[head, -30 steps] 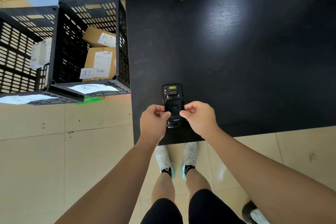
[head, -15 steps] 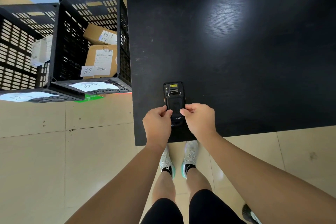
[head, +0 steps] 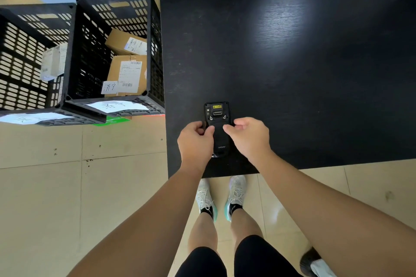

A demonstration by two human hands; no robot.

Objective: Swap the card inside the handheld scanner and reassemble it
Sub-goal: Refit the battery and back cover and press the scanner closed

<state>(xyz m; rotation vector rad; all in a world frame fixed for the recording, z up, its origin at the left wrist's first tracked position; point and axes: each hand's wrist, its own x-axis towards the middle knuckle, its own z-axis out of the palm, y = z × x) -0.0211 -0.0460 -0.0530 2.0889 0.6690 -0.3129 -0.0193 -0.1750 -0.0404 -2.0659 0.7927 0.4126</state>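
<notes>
Both thumbs press on scanner point(head: 218, 129) back; L hand point(head: 195, 141) curled at its left edge, fingers touching the side, R hand point(head: 248, 136) loosely curled at the right edge w/ thumb tip on the cover. Can't tell if either truly clamps it. Scanner lies face down on black table point(head: 292, 63), near front edge. Crates point(head: 112, 51) w/ boxes point(head: 127, 74) sit left of table.

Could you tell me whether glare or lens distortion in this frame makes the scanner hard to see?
Head view: a bright patch of glare sits on the black table, well clear of the scanner, which stays sharp enough to read its logo; wide-angle distortion bows the crates at the left edge, and both hands look crisp.
</notes>
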